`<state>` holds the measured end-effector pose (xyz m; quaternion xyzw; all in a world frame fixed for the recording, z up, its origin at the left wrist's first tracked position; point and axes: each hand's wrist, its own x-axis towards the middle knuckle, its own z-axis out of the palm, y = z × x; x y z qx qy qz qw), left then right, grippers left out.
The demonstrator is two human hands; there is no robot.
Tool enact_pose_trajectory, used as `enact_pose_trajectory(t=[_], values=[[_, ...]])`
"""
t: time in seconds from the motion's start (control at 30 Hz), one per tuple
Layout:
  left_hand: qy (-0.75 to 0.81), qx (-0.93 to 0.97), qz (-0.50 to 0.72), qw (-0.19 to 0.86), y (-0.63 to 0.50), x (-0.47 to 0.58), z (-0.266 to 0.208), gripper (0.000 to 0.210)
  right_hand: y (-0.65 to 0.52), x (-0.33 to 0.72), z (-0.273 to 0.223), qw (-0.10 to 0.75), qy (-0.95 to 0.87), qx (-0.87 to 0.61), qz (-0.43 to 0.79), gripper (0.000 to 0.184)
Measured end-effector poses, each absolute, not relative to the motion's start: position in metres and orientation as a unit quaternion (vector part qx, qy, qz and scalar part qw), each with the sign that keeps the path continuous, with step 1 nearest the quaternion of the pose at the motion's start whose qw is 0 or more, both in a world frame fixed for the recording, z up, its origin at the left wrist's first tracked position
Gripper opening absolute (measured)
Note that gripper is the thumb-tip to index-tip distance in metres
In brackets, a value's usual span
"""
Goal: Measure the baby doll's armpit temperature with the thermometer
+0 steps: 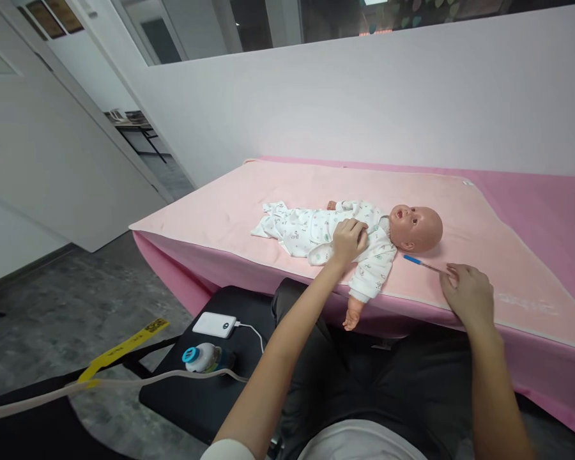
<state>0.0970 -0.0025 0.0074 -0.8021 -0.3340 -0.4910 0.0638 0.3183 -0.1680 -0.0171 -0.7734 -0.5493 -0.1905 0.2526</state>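
Note:
A baby doll (416, 228) lies on its back on the pink-covered table, dressed in a white patterned shirt (374, 265) and trousers (297, 233). Its head is towards the right, and one arm hangs over the near edge. My left hand (349, 241) rests on the doll's chest with curled fingers closed on the shirt. Beside the doll's head, my right hand (470, 295) pinches the end of a thin pen-like stick (413, 260) with a blue tip. The blue end points left towards the doll's neck. The stick's other end is hidden by my fingers.
A light pink blanket (211, 204) covers the table up to the white wall (364, 108). On a black chair (172, 399) at the lower left are a white power bank (214, 324) with a cable and a blue-capped bottle (206, 358). A yellow tag (124, 348) hangs nearby.

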Motion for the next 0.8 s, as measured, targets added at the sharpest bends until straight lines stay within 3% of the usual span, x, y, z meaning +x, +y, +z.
enact_pose_trajectory(t=[0.23, 0.37, 0.43, 0.57, 0.67, 0.73, 0.8], values=[[-0.320, -0.826, -0.456, 0.091, -0.011, 0.098, 0.008, 0.017, -0.178, 0.330, -0.020, 0.222, -0.555, -0.786, -0.157, 0.029], [-0.281, -0.849, -0.431, 0.122, -0.015, 0.100, 0.009, 0.023, -0.179, 0.327, -0.020, 0.268, -0.555, -0.778, -0.124, 0.028], [-0.268, -0.856, -0.422, 0.129, -0.015, 0.101, 0.009, 0.022, -0.183, 0.327, -0.019, 0.330, -0.535, -0.774, -0.073, 0.026], [-0.268, -0.865, -0.406, 0.127, -0.013, 0.102, 0.009, 0.022, -0.190, 0.321, -0.003, 0.552, -0.411, -0.721, 0.082, 0.028], [-0.269, -0.863, -0.410, 0.124, -0.012, 0.103, 0.008, 0.022, -0.187, 0.314, 0.019, 0.650, -0.351, -0.669, 0.088, 0.029], [-0.268, -0.857, -0.423, 0.124, -0.012, 0.103, 0.008, 0.022, -0.179, 0.309, 0.029, 0.634, -0.374, -0.674, 0.066, 0.028], [-0.267, -0.851, -0.434, 0.126, -0.012, 0.104, 0.008, 0.022, -0.168, 0.301, 0.033, 0.548, -0.433, -0.714, 0.056, 0.027]])
